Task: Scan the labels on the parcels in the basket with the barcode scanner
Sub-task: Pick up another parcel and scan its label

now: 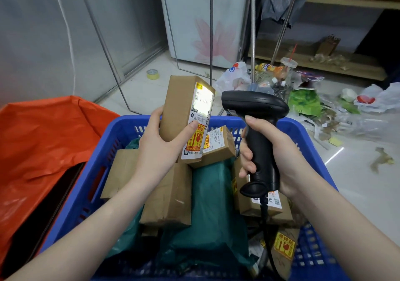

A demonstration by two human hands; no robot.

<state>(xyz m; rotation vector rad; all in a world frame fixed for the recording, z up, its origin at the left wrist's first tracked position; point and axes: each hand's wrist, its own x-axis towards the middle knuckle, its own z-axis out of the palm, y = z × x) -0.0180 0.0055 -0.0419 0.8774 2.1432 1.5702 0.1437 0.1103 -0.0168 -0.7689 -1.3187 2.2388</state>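
The forearms reach over the basket [121, 127]. The left hand [160, 148] holds a box [181, 109] upright above it, grip closed; the right hand [266, 151] clasps the scanner [257, 116], lighting its label [202, 101]. Scanning seems underway; next, probably another parcel.

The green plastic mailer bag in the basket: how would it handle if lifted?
The green mailer bag is wrinkled and sags between boxes, so it probably flops when lifted. Its glossy film may feel slippery. Contents are hidden, so weight is unclear.

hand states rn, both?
Left hand: closed on a cardboard parcel, label lit.
Right hand: closed on the barcode scanner grip.
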